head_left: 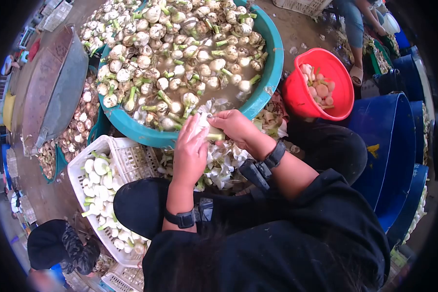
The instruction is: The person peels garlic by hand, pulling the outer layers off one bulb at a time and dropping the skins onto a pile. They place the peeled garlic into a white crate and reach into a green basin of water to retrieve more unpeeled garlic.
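My left hand [190,151] and my right hand [237,129] meet over the near rim of a round teal tub [151,137]. Between them is a fresh garlic bulb [213,130], its short green stem pointing down and right. My left fingers lie along the bulb's left side, and loose white skin shows near their tips. The right thumb and fingers grip it from the other side, partly hiding it. Many unpeeled garlic bulbs [173,63] with muddy skins and cut stems float in the tub's cloudy water.
A white plastic crate [131,155] holding clean white garlic bulbs [102,190] stands at left. Peeled skins [224,165] lie below my hands. At right are a red bucket [338,73] with pale pieces inside and blue barrels [374,126]. Other people sit at lower left [58,246] and upper right.
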Action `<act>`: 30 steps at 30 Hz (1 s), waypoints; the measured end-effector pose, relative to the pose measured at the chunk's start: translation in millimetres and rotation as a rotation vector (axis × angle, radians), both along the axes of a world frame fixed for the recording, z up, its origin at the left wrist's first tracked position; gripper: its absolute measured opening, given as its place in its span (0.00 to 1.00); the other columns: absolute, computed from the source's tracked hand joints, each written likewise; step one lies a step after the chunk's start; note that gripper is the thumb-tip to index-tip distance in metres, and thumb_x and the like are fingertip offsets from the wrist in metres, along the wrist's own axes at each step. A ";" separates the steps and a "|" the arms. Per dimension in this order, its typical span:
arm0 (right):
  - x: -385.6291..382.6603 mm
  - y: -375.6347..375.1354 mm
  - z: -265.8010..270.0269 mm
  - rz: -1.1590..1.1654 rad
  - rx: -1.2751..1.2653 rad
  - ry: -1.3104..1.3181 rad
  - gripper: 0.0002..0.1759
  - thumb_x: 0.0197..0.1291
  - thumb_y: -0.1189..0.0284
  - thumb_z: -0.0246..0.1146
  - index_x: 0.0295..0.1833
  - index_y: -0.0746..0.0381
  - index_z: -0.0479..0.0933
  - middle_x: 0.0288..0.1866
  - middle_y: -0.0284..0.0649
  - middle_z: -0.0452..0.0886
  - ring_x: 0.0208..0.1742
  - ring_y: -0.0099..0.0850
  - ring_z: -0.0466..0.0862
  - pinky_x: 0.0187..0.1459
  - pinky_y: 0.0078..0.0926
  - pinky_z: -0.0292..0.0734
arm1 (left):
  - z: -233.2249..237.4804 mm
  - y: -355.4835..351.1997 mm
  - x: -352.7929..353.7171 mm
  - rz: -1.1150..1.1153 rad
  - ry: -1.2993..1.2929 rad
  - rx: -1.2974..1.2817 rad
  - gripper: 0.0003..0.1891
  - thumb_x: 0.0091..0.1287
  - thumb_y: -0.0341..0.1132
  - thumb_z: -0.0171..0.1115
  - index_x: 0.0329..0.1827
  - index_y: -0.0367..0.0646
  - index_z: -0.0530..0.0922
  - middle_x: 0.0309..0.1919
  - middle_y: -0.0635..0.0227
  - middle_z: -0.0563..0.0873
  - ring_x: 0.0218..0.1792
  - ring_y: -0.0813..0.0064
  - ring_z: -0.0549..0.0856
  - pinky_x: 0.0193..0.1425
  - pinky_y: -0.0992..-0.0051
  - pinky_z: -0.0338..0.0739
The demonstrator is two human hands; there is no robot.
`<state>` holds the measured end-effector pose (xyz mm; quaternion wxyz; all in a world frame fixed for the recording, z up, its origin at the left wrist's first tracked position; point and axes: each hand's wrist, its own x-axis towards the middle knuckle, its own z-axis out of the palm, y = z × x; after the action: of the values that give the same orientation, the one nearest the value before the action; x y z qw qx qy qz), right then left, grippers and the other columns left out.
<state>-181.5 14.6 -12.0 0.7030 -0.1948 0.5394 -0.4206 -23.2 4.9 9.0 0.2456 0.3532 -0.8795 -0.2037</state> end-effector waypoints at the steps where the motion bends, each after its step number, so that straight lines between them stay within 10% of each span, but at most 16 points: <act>1: 1.3 2.7 4.2 -0.055 -0.042 -0.068 0.12 0.61 0.70 0.55 0.40 0.69 0.77 0.29 0.39 0.80 0.23 0.23 0.78 0.21 0.18 0.75 | -4.3 1.0 -1.5 -0.001 -0.003 0.004 0.19 0.56 0.26 0.61 0.52 0.37 0.73 0.53 0.52 0.75 0.52 0.58 0.76 0.57 0.68 0.70; 3: 4.4 11.7 15.2 -0.115 -0.066 -0.162 0.12 0.62 0.70 0.55 0.41 0.68 0.76 0.31 0.36 0.79 0.28 0.23 0.78 0.29 0.20 0.76 | -13.2 1.3 -5.6 0.330 0.766 0.889 0.14 0.61 0.24 0.56 0.50 0.36 0.74 0.55 0.55 0.74 0.50 0.66 0.79 0.54 0.70 0.73; 6: -4.8 36.8 25.8 0.240 -0.624 0.571 0.10 0.61 0.70 0.55 0.39 0.66 0.75 0.34 0.32 0.79 0.36 0.21 0.74 0.41 0.20 0.70 | -15.6 -7.9 7.1 0.491 1.376 1.309 0.14 0.65 0.31 0.54 0.52 0.40 0.71 0.49 0.60 0.78 0.47 0.68 0.80 0.49 0.68 0.79; 9: -15.9 62.9 19.0 -0.202 -0.573 -0.020 0.09 0.61 0.72 0.54 0.43 0.66 0.74 0.37 0.38 0.79 0.38 0.23 0.77 0.42 0.22 0.72 | -14.4 -19.6 22.5 0.665 1.512 1.565 0.13 0.66 0.37 0.53 0.49 0.41 0.72 0.47 0.63 0.79 0.45 0.69 0.81 0.44 0.67 0.81; 12: -45.8 51.1 63.9 -0.278 -0.552 -0.116 0.14 0.58 0.68 0.56 0.45 0.67 0.73 0.39 0.41 0.79 0.42 0.31 0.79 0.45 0.30 0.74 | -12.4 -18.8 26.9 0.763 1.412 1.312 0.15 0.63 0.40 0.57 0.48 0.41 0.72 0.43 0.64 0.79 0.41 0.72 0.81 0.42 0.74 0.80; 15: -28.5 37.1 59.3 0.350 -0.732 1.153 0.14 0.55 0.66 0.58 0.42 0.65 0.75 0.36 0.47 0.80 0.35 0.38 0.81 0.38 0.34 0.76 | -1.9 -4.7 0.3 0.765 1.102 0.784 0.11 0.62 0.33 0.60 0.44 0.40 0.72 0.38 0.65 0.79 0.38 0.76 0.80 0.41 0.76 0.78; 20: 16.4 9.9 64.0 0.180 -0.499 0.998 0.09 0.45 0.69 0.59 0.28 0.65 0.76 0.23 0.49 0.77 0.28 0.48 0.78 0.32 0.39 0.73 | 6.8 10.7 -7.0 0.505 0.453 -0.043 0.07 0.53 0.22 0.65 0.32 0.33 0.75 0.33 0.62 0.79 0.36 0.74 0.78 0.40 0.77 0.74; 27: -9.6 15.8 16.5 0.150 -0.282 1.120 0.11 0.45 0.69 0.56 0.23 0.67 0.76 0.21 0.53 0.75 0.26 0.49 0.78 0.33 0.40 0.75 | 18.5 8.3 -7.1 0.771 1.098 0.596 0.06 0.58 0.24 0.62 0.36 0.35 0.73 0.32 0.67 0.80 0.33 0.82 0.77 0.38 0.83 0.73; 30: -8.1 22.1 21.1 0.083 -0.338 0.885 0.12 0.49 0.69 0.58 0.26 0.68 0.75 0.17 0.47 0.74 0.19 0.32 0.75 0.25 0.31 0.70 | 6.1 8.5 -0.3 0.725 0.959 0.483 0.07 0.57 0.23 0.63 0.35 0.35 0.73 0.31 0.66 0.80 0.33 0.80 0.78 0.37 0.81 0.74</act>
<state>-189.5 36.7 9.1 0.3804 -0.4880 0.7029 -0.3507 -23.4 13.4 15.1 0.5781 0.5428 -0.4264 -0.4352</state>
